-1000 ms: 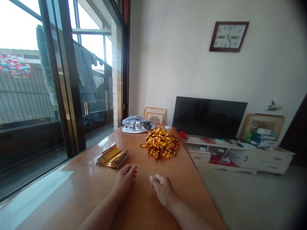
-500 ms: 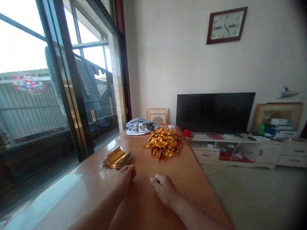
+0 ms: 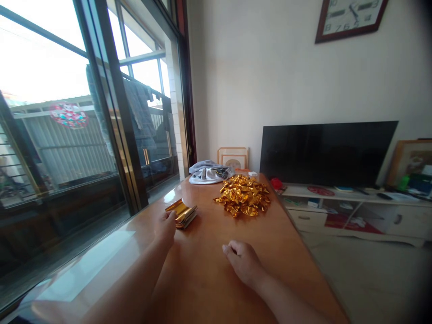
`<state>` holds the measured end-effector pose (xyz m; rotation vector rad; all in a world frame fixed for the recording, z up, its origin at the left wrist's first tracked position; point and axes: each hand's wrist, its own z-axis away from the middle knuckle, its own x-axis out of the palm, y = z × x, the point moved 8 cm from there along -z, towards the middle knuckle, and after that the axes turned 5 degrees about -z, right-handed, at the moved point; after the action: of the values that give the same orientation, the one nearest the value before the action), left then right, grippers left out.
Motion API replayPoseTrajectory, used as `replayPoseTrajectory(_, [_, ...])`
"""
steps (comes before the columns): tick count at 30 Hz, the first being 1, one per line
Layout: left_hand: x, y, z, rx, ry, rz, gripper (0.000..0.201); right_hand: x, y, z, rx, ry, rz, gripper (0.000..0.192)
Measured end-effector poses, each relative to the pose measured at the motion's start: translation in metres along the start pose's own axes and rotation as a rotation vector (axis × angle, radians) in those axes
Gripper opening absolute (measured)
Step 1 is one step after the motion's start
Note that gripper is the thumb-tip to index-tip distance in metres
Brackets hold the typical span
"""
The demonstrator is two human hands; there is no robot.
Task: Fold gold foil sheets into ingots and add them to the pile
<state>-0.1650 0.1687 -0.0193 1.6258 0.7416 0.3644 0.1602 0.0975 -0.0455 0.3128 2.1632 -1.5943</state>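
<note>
My left hand point(image 3: 165, 227) is at the near left edge of a small stack of gold foil paper point(image 3: 187, 218), its thumb and fingers pinched on the top sheet. That sheet curls upward at its left side. My right hand point(image 3: 245, 261) rests low over the table, curled into a loose fist, and nothing shows in it. Ahead of it lies a heap of folded, crinkled gold foil pieces point(image 3: 243, 195), apart from both hands.
The glossy brown table point(image 3: 202, 279) runs away from me. A grey-and-white cloth bundle point(image 3: 207, 174) and a small white box point(image 3: 252, 174) lie at its far end. Glass doors point(image 3: 101, 135) flank the left; a television point(image 3: 327, 153) stands on a low cabinet point(image 3: 303, 218) to the right.
My left hand has moved forward and left to the foil stack and taken hold of the top sheet. My right hand stays curled. The view has turned slightly left.
</note>
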Motion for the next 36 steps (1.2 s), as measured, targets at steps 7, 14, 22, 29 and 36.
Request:
replayPoseTrajectory(7, [-0.004, -0.008, -0.007, 0.189, -0.022, -0.235, 0.038, 0.000, -0.001, 0.002, 0.005, -0.005, -0.005, 0.043])
replayPoseTrajectory(14, [0.016, -0.009, -0.016, 0.323, -0.115, -0.405, 0.045, 0.000, -0.005, 0.006, 0.026, -0.013, -0.006, 0.042])
replayPoseTrajectory(22, [0.022, -0.018, -0.020, 0.335, -0.163, -0.526, 0.043, -0.001, -0.008, 0.008, 0.036, -0.013, -0.017, 0.041])
replayPoseTrajectory(29, [0.020, -0.021, -0.019, 0.269, -0.171, -0.547, 0.041, -0.002, -0.008, 0.008, 0.045, -0.019, -0.039, 0.040])
replayPoseTrajectory(36, [0.014, -0.024, -0.018, 0.209, -0.118, -0.491, 0.038, -0.003, -0.008, 0.008, 0.043, -0.018, -0.047, 0.041])
